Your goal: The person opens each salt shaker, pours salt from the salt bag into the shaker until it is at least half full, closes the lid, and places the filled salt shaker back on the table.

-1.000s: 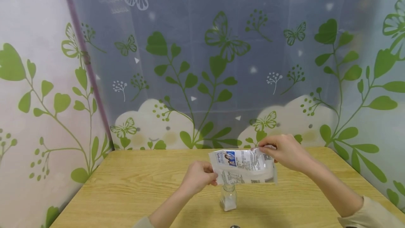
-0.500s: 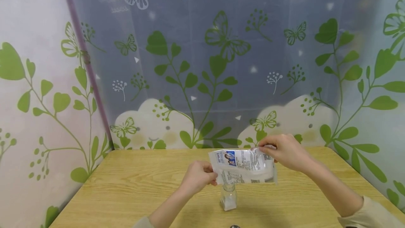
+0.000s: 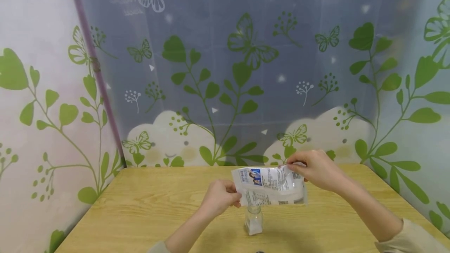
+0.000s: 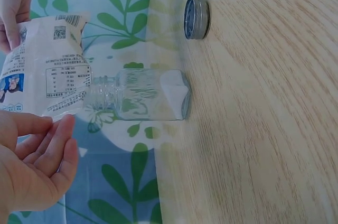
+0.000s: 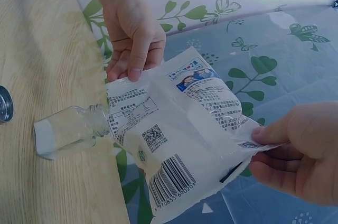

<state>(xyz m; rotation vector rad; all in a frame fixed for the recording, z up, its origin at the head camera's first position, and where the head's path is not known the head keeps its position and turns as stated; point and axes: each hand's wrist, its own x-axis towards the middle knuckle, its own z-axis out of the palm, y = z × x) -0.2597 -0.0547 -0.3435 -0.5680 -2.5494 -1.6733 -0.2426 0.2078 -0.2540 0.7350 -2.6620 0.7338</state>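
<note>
A white plastic bag (image 3: 270,186) covered in print hangs tilted over the table, a barcode (image 5: 172,178) and a small blue picture on it. My left hand (image 3: 219,196) pinches its left end between thumb and fingers. With thumb and fingertips, my right hand (image 3: 318,167) grips the upper right corner. Directly beneath the bag's left part stands an upright clear glass jar (image 3: 254,218), its mouth at the bag's lower edge. White material (image 4: 174,94) lies at the jar's bottom. Whether anything is passing from bag to jar, I cannot tell.
A round metal lid (image 4: 197,18) lies on the wooden table (image 3: 140,214), nearer to me than the jar. Behind and at both sides hang curtains (image 3: 211,89) printed with leaves and butterflies; a pinkish pole (image 3: 95,65) runs down at the left.
</note>
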